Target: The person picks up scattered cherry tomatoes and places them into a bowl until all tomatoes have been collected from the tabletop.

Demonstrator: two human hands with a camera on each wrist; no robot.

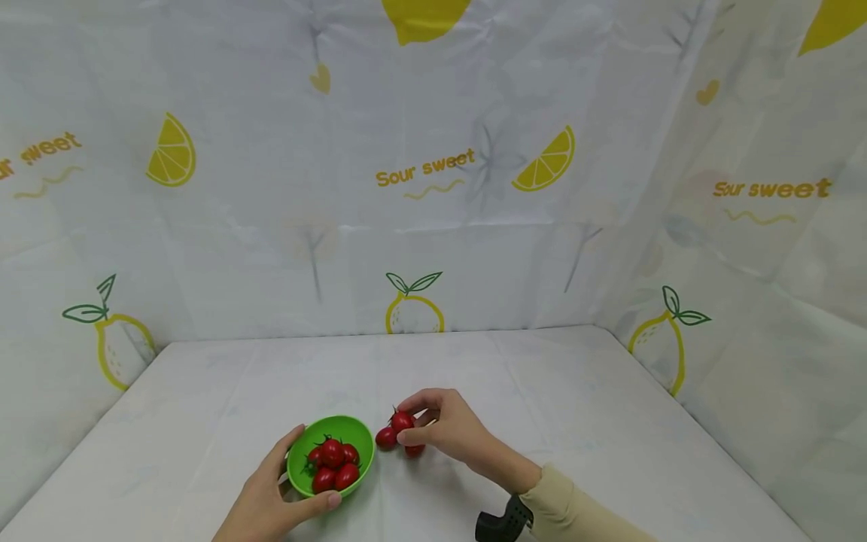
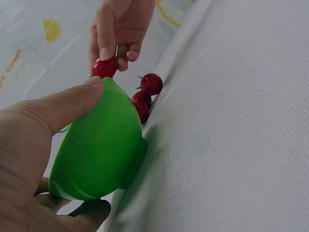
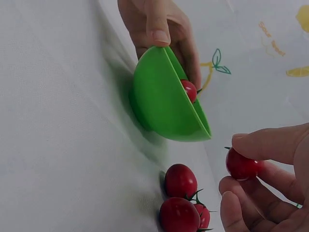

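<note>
My left hand grips a green bowl by its side, thumb at the near rim and fingers round the far side. Inside the bowl lie several red cherry tomatoes with green stems. Just right of the bowl, my right hand pinches one cherry tomato between thumb and fingers, raised above the cloth. Below that hand, a small group of loose cherry tomatoes rests on the cloth beside the bowl, partly hidden by the hand in the head view.
A white cloth covers the table. Behind it hangs a white curtain printed with lemons and lettering, and more of it closes off both sides. A black device is strapped at the right wrist, by a beige sleeve.
</note>
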